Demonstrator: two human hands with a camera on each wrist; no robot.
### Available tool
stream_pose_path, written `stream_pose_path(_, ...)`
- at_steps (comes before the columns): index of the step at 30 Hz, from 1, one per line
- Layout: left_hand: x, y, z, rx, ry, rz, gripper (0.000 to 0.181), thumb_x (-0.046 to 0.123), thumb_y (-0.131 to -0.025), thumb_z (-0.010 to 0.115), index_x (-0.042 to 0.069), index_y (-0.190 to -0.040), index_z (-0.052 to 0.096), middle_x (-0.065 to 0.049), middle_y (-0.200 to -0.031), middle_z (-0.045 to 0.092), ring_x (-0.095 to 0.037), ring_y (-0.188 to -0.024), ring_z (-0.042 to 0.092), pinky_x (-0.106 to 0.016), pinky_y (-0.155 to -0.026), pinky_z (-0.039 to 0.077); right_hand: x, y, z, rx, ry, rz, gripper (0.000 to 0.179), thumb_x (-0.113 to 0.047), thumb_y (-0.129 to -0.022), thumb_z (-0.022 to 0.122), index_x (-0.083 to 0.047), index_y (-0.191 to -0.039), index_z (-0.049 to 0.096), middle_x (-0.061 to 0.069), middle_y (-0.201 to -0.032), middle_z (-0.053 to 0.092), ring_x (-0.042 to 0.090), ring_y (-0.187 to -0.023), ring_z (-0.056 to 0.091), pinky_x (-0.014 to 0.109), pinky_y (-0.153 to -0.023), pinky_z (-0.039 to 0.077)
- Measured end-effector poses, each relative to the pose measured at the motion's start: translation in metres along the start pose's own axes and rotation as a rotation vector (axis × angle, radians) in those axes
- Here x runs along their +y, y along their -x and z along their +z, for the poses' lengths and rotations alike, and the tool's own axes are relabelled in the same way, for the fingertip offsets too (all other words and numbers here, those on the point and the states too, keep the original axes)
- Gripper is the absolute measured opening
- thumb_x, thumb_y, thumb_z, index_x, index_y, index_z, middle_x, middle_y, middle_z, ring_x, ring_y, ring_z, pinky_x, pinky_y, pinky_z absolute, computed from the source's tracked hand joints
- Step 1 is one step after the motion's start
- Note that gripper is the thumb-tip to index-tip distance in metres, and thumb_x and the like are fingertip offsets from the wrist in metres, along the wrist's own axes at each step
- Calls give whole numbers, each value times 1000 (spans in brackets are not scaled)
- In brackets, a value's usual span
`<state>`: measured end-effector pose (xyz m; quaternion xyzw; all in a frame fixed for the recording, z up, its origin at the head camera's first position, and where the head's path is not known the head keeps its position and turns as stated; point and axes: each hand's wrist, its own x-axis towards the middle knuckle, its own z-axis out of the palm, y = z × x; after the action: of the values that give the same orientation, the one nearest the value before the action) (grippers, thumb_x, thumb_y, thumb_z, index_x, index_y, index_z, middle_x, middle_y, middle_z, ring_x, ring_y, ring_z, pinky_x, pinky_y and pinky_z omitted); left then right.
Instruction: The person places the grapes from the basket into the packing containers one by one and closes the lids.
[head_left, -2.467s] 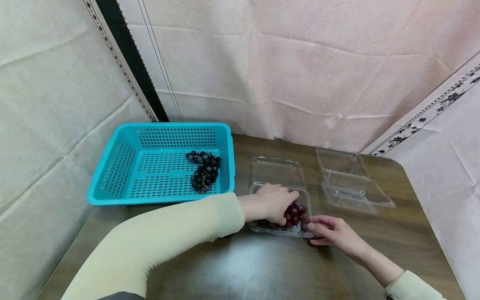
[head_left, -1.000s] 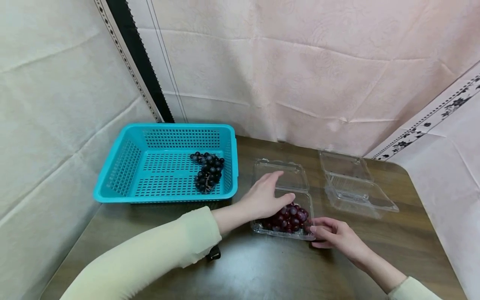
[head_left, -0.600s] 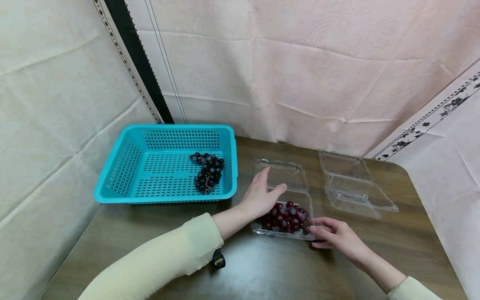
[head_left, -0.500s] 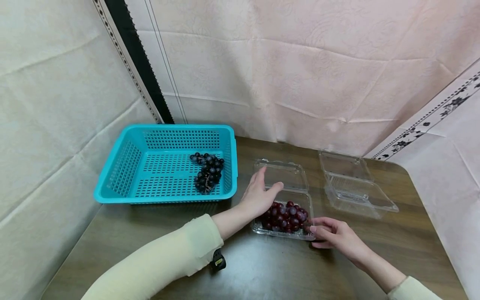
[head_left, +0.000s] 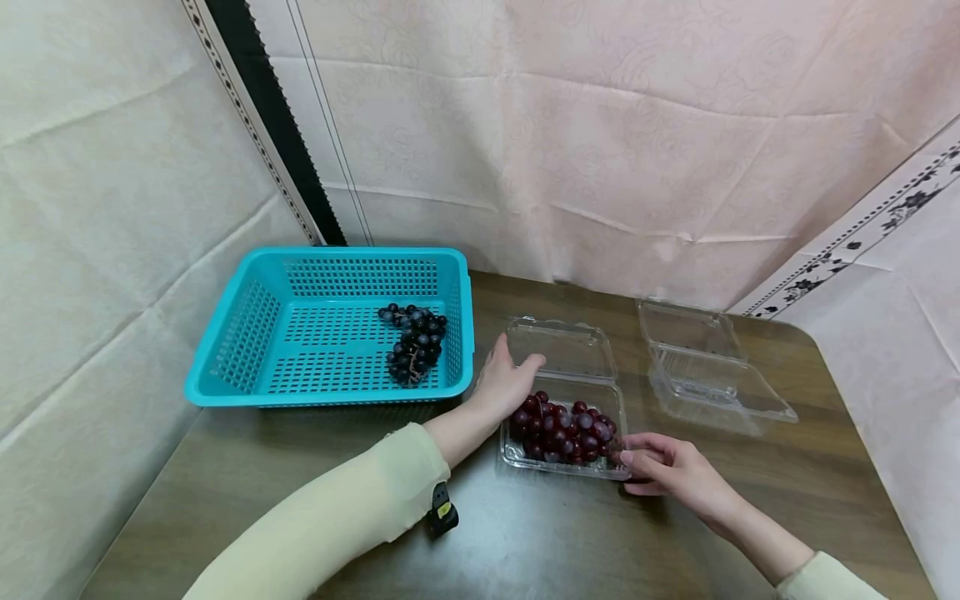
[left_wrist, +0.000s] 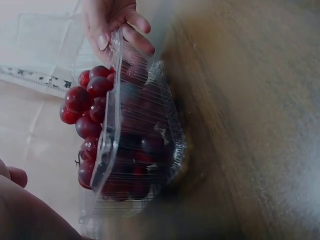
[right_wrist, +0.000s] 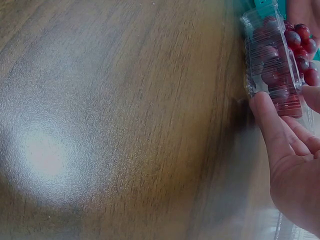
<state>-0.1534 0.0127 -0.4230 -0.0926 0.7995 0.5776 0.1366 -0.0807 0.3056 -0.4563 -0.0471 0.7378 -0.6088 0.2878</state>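
Red grapes [head_left: 566, 429] fill a clear plastic clamshell container [head_left: 570, 472] on the table, its lid [head_left: 562, 346] folded back behind it. At the container's right end my right hand [head_left: 678, 475] holds the side wall, thumb at the rim and fingers outside. The right wrist view shows this grip, with the right hand [right_wrist: 295, 170] below the container [right_wrist: 272, 60]. Over the container's left rear corner my left hand [head_left: 501, 387] is spread, thumb apart from the fingers, holding nothing. Only part of the left hand [left_wrist: 30, 215] shows in the left wrist view.
A turquoise basket [head_left: 225, 392] with a bunch of black grapes [head_left: 415, 342] stands left of the clamshell. Another open clear clamshell [head_left: 701, 387] lies at the back right. Cloth-covered walls [head_left: 600, 150] close off the back and sides of the wooden table [head_left: 540, 542].
My left hand has risen off the red grapes, opened, and drawn back to the left, uncovering them. My right hand stays at the container's right end.
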Motion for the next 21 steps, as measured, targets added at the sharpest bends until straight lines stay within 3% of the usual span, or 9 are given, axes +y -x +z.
stream_pose_path(6,-4,-6,0,-21,116,-67,89,45,-103,57,9,-172,15,-16,-176,22,-35,-162,21,-55,-131,22,-1,0,0,-2,3,-2,59,-18,-112,57,23,-150,37,37,-141,60,19,-108,76,43,-93,63)
stream_pose_path(10,-4,-9,0,-21,198,-78,88,43,-103,57,7,-172,15,-19,-174,27,-34,-161,24,-52,-131,22,-1,0,0,-5,1,-2,59,-18,-113,57,24,-150,37,37,-141,60,19,-108,76,43,-93,63)
stream_pose_path(17,-4,-11,1,4,216,-72,85,40,-102,57,6,-170,22,-19,-169,37,-35,-158,32,-50,-130,25,0,-1,0,-4,-1,-2,59,-18,-113,57,24,-150,37,37,-141,60,20,-108,76,44,-93,63)
stream_pose_path(21,-3,-11,2,14,226,-56,83,40,-101,58,7,-170,25,-17,-171,35,-35,-159,30,-52,-130,24,1,-1,0,0,1,-4,59,-17,-113,57,24,-149,36,37,-141,60,19,-107,76,43,-93,63)
